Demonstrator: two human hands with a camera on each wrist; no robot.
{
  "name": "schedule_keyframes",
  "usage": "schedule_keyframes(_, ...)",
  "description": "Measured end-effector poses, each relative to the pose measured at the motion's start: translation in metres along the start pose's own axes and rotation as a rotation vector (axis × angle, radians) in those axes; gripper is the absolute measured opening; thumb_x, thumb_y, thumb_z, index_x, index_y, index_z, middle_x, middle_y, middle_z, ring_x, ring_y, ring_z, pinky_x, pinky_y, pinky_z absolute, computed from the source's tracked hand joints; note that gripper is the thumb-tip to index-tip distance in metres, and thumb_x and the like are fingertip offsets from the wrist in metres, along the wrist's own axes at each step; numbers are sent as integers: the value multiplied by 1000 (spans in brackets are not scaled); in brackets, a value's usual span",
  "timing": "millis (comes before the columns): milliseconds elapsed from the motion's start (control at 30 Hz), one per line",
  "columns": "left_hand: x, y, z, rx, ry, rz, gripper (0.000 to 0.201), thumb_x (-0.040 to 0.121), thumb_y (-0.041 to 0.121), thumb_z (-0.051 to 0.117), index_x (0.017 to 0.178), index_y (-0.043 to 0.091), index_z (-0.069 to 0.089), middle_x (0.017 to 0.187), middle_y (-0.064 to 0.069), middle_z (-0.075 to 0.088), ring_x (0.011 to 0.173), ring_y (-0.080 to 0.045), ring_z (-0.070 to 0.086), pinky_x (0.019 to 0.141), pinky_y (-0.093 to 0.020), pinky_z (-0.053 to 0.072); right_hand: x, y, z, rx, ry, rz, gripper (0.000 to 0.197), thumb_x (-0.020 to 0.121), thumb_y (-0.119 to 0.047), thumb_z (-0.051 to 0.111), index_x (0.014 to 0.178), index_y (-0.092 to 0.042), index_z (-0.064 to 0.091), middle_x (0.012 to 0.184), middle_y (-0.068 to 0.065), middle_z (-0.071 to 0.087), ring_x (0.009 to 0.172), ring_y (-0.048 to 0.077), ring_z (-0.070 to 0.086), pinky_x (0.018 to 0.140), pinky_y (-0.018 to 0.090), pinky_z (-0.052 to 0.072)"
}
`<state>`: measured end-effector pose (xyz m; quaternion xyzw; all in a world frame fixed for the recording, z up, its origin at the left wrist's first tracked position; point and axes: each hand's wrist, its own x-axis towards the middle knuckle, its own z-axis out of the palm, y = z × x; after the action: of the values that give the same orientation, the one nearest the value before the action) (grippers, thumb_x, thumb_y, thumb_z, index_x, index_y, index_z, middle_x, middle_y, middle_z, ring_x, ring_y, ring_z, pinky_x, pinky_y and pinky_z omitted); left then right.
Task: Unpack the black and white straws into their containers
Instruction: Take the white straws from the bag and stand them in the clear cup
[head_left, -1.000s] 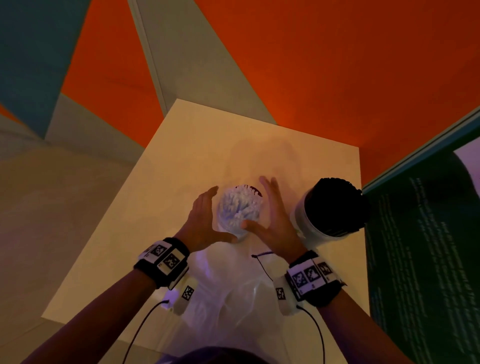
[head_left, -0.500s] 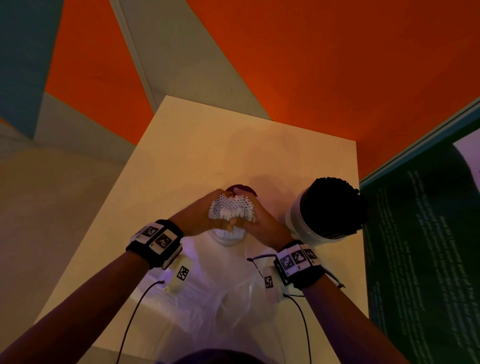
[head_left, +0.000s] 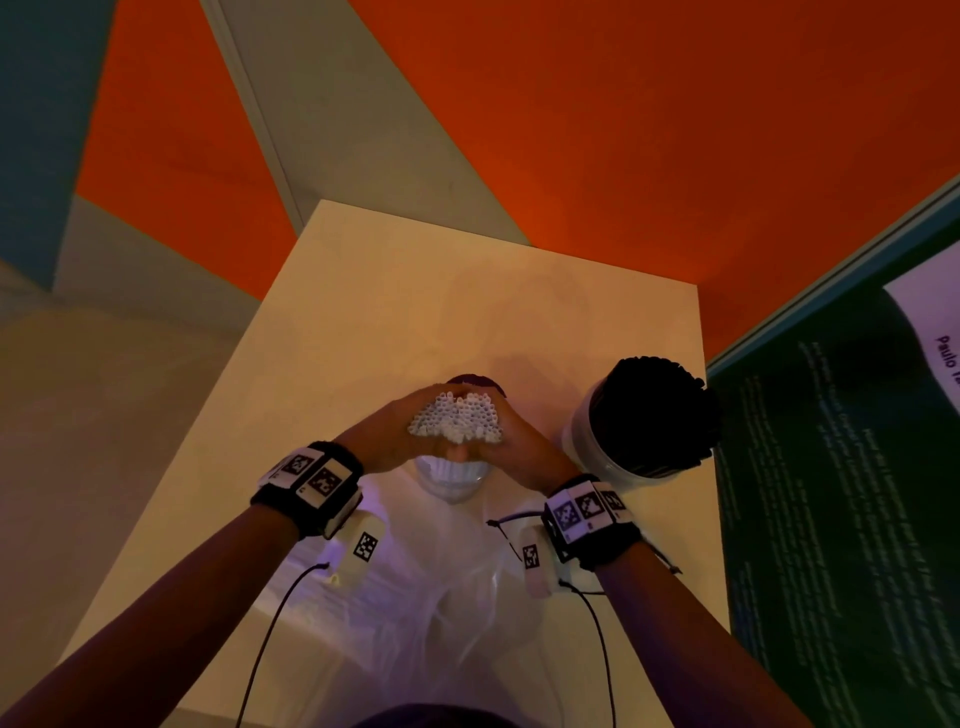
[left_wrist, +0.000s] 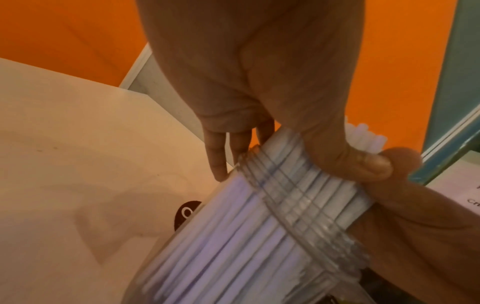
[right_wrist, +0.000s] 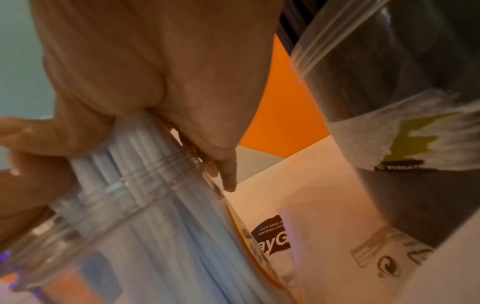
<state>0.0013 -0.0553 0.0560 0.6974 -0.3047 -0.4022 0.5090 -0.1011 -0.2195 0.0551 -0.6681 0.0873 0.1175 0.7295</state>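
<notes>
1. The white straws (head_left: 457, 422) stand as one tight bundle in a clear plastic jar (left_wrist: 298, 209), their open ends sticking up above its threaded neck.
2. The left hand (head_left: 387, 441) wraps the bundle from the left, just above the jar's rim; its grip is closed around the straws, with the thumb pressed across their near side in the left wrist view.
3. The right hand (head_left: 519, 447) wraps the same bundle from the right, its grip likewise closed on the straws, fingers reaching down past the threaded neck.
4. The two hands meet over the far side of the bundle, and their thumbs come together on the near side.
5. The jar stands on the pale desk (head_left: 467, 312), near its middle, and in the wrist views it seems to lean, though the wide lens may cause that.
6. The black straws (head_left: 654, 410) fill a second jar (head_left: 597, 452) to the right, close to the desk's right edge and apart from the hands.
7. That second jar bears a torn white label with a yellow patch, seen in the right wrist view.
8. A crumpled clear plastic bag (head_left: 441, 597) lies on the near part of the desk, under the wrists.
9. A dark sticker (right_wrist: 271, 236) with white lettering lies on the desk behind the clear jar.
</notes>
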Motion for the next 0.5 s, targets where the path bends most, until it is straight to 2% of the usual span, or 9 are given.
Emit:
schedule_keyframes(67,1,-3,-3,6,17,-21,78,69,29,81,132,45,38,126,25,53,114,8,52,96,-22,48,0,-3,2,-10,30,-16,100,62,-29,82,141,-4,26,137,9,47,128,16,48,106,32,42)
schedule_keyframes(133,1,-4,-5,29,14,-59,99,66,26,83,141,41,20,132,17,44,119,0,47,94,-19,46,-2,-3,2,-43,49,-3,121,50,-51,85,145,-10,22,138,2,44,129,13,45,108,30,40)
schedule_keyframes(167,0,-5,-6,36,11,-83,110,63,25,85,144,41,12,137,13,38,125,-6,41,97,-22,42,-4,-1,1,-60,42,5,124,48,-55,84,146,-12,21,140,1,43,130,11,44,108,28,40)
schedule_keyframes(233,-7,-10,-8,71,31,-113,127,56,32,89,146,41,0,145,9,25,133,-10,26,105,-33,31,-11,4,-3,-120,20,34,115,54,-51,83,147,-24,20,143,-8,40,132,3,41,104,20,38)
schedule_keyframes(300,-20,-18,-9,88,110,-121,136,46,47,91,146,38,-2,150,6,19,135,-10,21,108,-38,28,-23,14,-8,-244,85,109,107,66,-42,82,149,-32,16,147,-19,31,137,4,33,104,20,34)
schedule_keyframes(367,-36,-29,-6,109,219,-126,134,40,60,85,145,28,9,144,2,26,130,-12,29,103,-35,33,-39,27,-14,-357,199,194,102,70,-38,81,150,-29,18,154,-11,26,139,13,30,110,33,34)
schedule_keyframes(400,-44,-35,-4,140,261,-141,127,41,65,82,142,24,17,138,1,31,124,-14,35,99,-34,37,-48,33,-16,-382,245,208,92,71,-37,80,146,-27,27,151,-7,31,133,14,36,106,33,38)
schedule_keyframes(433,-53,-40,0,190,284,-159,114,46,68,80,135,22,26,130,2,35,117,-15,40,95,-33,41,-58,39,-16,-414,286,199,76,73,-36,80,136,-27,38,142,-5,40,122,11,44,96,25,42)
schedule_keyframes(500,-68,-48,9,346,252,-184,82,53,72,72,113,26,41,111,6,43,100,-15,47,83,-29,44,-76,47,-13,-521,310,157,40,79,-31,76,109,-28,50,114,-8,53,97,6,51,77,14,41)
